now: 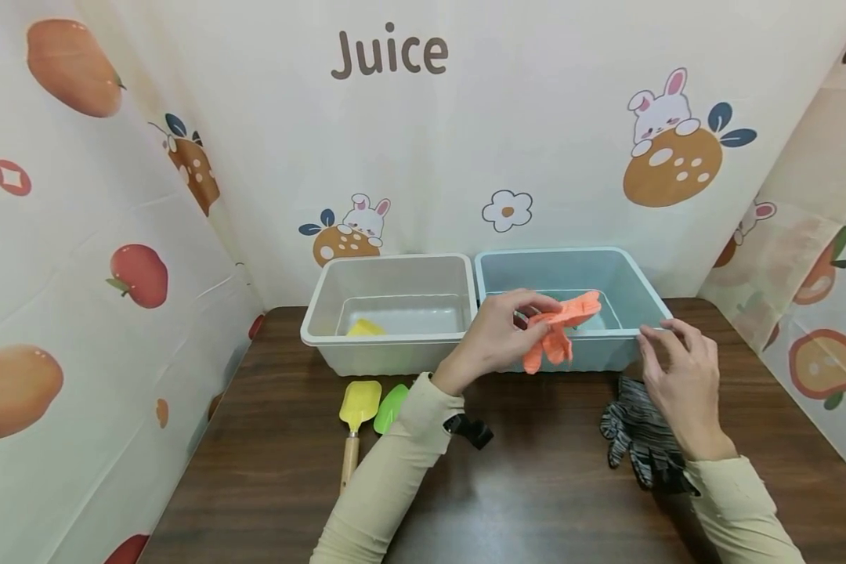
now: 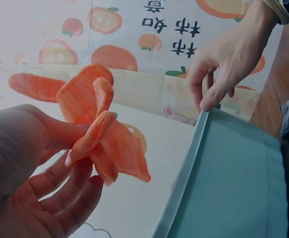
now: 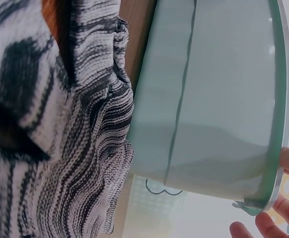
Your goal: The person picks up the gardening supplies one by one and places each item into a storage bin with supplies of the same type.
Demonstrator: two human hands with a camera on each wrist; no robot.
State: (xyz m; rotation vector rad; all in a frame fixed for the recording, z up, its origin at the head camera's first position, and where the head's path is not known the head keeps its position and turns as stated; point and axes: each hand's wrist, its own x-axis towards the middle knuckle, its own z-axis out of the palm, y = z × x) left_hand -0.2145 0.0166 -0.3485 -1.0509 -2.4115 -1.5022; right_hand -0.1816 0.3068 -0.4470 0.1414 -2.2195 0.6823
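Observation:
My left hand (image 1: 502, 335) pinches an orange knitted glove (image 1: 562, 323) between thumb and fingers, over the front rim of the blue bin (image 1: 592, 354). In the left wrist view the glove (image 2: 122, 148) is bunched, its fingers sticking out several ways. At the bin's front right corner, my right hand (image 1: 680, 384) grips the rim with thumb and fingertips; the right wrist view shows the thumb on one side of that rim (image 3: 278, 124) and fingers on the other. Below the right hand a black and grey striped glove (image 1: 638, 431) lies on the table, partly covered by the wrist.
Left of the blue bin stands a grey-white bin (image 1: 395, 356) with a yellow thing (image 1: 365, 327) inside. In front of it lie a yellow toy shovel (image 1: 359, 403) with a wooden handle and a green one (image 1: 392, 409), partly behind the left sleeve. A printed curtain (image 1: 423, 157) closes the back.

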